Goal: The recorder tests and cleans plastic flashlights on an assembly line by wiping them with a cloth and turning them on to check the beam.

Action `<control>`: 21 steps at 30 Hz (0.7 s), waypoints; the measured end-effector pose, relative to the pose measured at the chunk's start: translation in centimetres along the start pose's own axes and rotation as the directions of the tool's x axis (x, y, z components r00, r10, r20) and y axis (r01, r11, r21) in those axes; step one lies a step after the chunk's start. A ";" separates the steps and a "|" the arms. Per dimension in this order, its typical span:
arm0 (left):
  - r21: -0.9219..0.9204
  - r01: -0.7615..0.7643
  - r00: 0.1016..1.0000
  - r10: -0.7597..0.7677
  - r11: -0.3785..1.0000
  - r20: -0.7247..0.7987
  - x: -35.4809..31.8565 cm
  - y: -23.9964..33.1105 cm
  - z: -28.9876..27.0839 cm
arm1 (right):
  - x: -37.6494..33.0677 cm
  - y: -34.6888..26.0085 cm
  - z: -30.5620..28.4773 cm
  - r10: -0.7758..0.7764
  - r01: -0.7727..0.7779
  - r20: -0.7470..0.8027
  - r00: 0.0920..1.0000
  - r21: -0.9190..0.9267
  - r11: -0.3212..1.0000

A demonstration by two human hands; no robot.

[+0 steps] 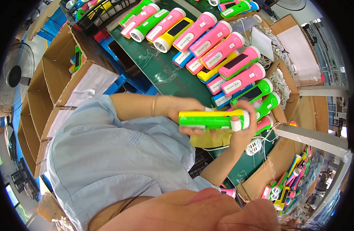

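Holding: you keep a green-and-yellow flashlight [211,119] level between both hands, just above the bench edge.
Left hand [184,111]: clenched round the tail end, probably to steady it.
Right hand [244,129]: grasping the lens end, one finger taped.
Under your hands: a yellow cloth [213,139], likely for wiping.
Bench: dark green mat [161,69] with rows of pink flashlights [223,50], laid side by side.
Room: cardboard boxes [50,88] to your left, floor fan [15,75] beyond.

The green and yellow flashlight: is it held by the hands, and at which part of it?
Yes. Both hands hold the green and yellow flashlight level: the left hand grips its rear end, and the right hand wraps around its white lens end, with a taped finger across it.
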State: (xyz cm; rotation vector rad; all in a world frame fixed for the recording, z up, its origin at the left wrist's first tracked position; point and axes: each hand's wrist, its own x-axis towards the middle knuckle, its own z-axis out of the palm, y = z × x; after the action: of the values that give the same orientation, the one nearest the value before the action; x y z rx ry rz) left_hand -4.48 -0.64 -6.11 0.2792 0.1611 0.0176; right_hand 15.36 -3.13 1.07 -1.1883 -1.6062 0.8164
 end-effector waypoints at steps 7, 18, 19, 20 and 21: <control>0.723 -0.163 0.983 0.175 0.671 0.060 -0.6 1.5 3.4 | -2.6 -2.5 -1.3 0.151 -0.196 -0.215 0.965 -0.207 0.958; 0.219 -0.363 0.875 0.412 0.906 -0.253 2.2 1.8 5.4 | -6.4 1.8 3.4 0.094 -0.153 -0.514 0.853 -0.073 0.985; 0.194 -0.376 0.871 0.417 0.906 -0.258 2.6 2.1 5.6 | -7.3 2.1 3.6 0.238 -0.222 -0.482 0.843 0.090 0.971; 0.194 -0.369 0.876 0.410 0.909 -0.255 2.8 2.3 5.4 | -7.9 2.5 3.9 0.260 -0.235 -0.449 0.855 0.110 0.966; 0.167 -0.359 0.896 0.390 0.918 -0.214 2.9 2.5 5.4 | -8.4 2.8 4.1 0.281 -0.249 -0.414 0.866 0.131 0.960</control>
State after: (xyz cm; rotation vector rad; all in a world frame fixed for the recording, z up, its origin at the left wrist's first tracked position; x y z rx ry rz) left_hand -0.75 0.40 -0.80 0.4298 0.3527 0.4304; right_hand 13.13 -10.23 -5.27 -1.4415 -1.0571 0.7133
